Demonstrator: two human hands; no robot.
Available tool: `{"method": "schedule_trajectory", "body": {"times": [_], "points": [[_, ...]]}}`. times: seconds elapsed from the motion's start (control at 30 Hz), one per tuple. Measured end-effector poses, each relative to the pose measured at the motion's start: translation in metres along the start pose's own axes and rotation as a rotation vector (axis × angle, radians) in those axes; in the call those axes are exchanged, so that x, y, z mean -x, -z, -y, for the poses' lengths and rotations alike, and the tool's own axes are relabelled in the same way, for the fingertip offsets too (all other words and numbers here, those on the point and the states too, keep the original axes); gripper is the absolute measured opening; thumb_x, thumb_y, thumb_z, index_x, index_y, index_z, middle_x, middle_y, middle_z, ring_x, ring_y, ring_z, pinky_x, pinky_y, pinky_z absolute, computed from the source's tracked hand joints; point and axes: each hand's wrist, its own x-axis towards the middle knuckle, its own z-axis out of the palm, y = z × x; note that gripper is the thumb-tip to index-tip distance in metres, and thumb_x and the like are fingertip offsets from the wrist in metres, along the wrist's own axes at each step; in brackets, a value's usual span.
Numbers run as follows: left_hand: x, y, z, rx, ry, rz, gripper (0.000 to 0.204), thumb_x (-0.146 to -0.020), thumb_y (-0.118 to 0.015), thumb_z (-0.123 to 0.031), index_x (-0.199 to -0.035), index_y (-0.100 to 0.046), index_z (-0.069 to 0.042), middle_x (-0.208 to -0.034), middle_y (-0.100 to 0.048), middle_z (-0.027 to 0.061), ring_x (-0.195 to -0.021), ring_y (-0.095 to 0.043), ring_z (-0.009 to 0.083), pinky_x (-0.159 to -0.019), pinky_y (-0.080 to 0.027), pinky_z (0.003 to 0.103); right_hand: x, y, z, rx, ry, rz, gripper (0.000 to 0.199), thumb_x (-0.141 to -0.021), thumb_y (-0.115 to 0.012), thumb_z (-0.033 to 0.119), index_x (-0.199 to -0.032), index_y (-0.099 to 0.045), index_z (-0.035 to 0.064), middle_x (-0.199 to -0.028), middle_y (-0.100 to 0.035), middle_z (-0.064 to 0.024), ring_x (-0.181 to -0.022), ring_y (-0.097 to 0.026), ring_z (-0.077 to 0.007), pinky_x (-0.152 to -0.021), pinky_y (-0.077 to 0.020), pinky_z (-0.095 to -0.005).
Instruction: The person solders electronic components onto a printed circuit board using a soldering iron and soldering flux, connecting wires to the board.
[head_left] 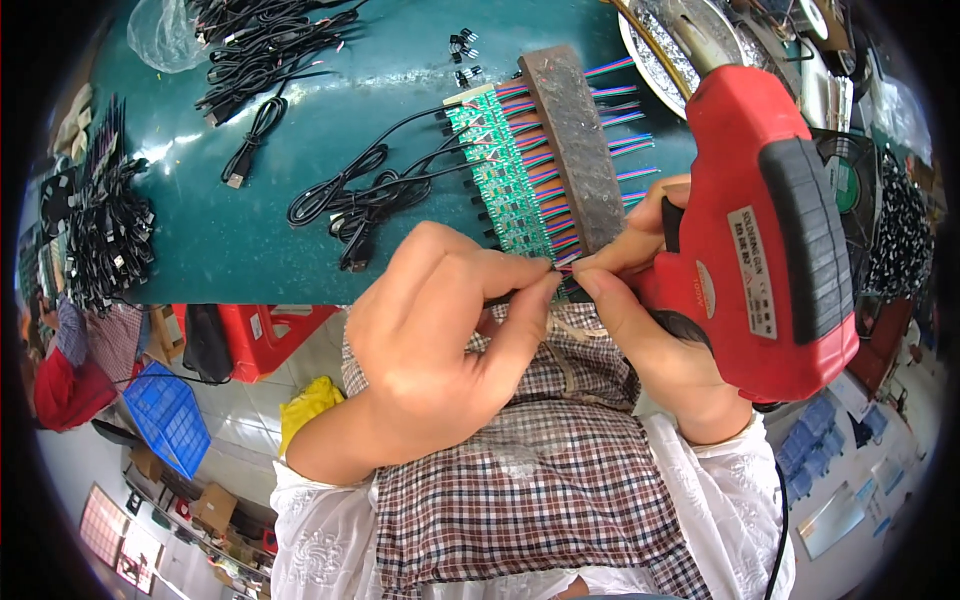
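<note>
- The left hand (440,330) was pinched shut, thumb and forefinger together on thin coloured wires (562,262) at the near end of the green boards (500,170).
- The right hand (650,300) was clamped on the red glue gun (770,230), while its thumb and forefinger also nipped the same wires, tip to tip with the left.
- The boards lay in a row on the teal table (250,240), with a grey bar (575,140) pressing the wires just to their right.
- Black cables (360,190) ran off to the left of the boards.
- A judgement: the work went best with the wire kept taut and low against the last board, and the gun's weight carried in the palm so the fingertips stayed free.
- The hot nozzle, beyond the boards, needed keeping off the wires.
</note>
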Motion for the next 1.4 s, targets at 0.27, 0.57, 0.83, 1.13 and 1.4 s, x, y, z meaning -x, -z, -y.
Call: {"method": "schedule_trajectory", "body": {"times": [0.27, 0.57, 0.83, 1.13, 1.4], "points": [[-0.018, 0.002, 0.033, -0.289, 0.096, 0.023, 0.013, -0.077, -0.08, 0.0, -0.083, -0.071, -0.007, -0.074, -0.062, 0.0002, -0.057, -0.048, 0.0059, -0.049, -0.037, 0.021, 0.036, 0.011, -0.007, -0.088, -0.237, -0.083, 0.055, -0.084, -0.069, -0.007, -0.131, -0.04, 0.0013, -0.108, -0.052, -0.0089, -0.082, -0.064, -0.0157, -0.077, -0.0532, -0.0306], [-0.025, -0.004, 0.044, -0.351, 0.09, 0.016, 0.011, -0.076, -0.079, -0.005, -0.082, -0.072, -0.009, -0.075, -0.062, -0.0009, -0.053, -0.047, 0.007, -0.048, -0.038, 0.023, 0.082, 0.024, -0.013, -0.25, -0.266, -0.04, 0.034, -0.089, -0.057, 0.003, -0.12, -0.041, 0.0003, -0.101, -0.05, -0.0122, -0.06, -0.048, -0.0118, -0.053, -0.0448, -0.028], [-0.027, -0.004, 0.043, -0.383, 0.1, 0.051, 0.01, -0.076, -0.079, -0.007, -0.082, -0.072, -0.01, -0.076, -0.063, -0.0003, -0.052, -0.048, 0.0096, -0.049, -0.039, 0.025, 0.089, 0.017, -0.013, 0.054, -0.315, -0.007, 0.03, -0.065, -0.078, -0.001, -0.094, -0.068, 0.0025, -0.087, -0.066, -0.0123, -0.073, -0.067, -0.031, -0.067, -0.0544, -0.0355], [-0.028, -0.004, 0.041, -0.376, 0.126, 0.061, 0.01, -0.076, -0.079, -0.007, -0.083, -0.072, -0.011, -0.075, -0.063, 0.0002, -0.052, -0.048, 0.0104, -0.049, -0.04, 0.026, 0.075, 0.011, -0.01, 0.144, -0.269, -0.005, 0.032, -0.064, -0.079, -0.004, -0.092, -0.064, 0.0007, -0.081, -0.064, -0.012, -0.068, -0.066, -0.0266, -0.063, -0.0535, -0.0321], [-0.029, -0.004, 0.041, -0.402, 0.121, 0.065, 0.01, -0.076, -0.079, -0.007, -0.082, -0.072, -0.011, -0.075, -0.063, 0.0002, -0.052, -0.049, 0.0105, -0.049, -0.04, 0.026, 0.077, 0.009, -0.012, 0.115, -0.292, 0.011, 0.031, -0.063, -0.08, -0.004, -0.087, -0.062, 0.0019, -0.08, -0.062, -0.0116, -0.065, -0.065, -0.0255, -0.06, -0.0516, -0.0313]]}}
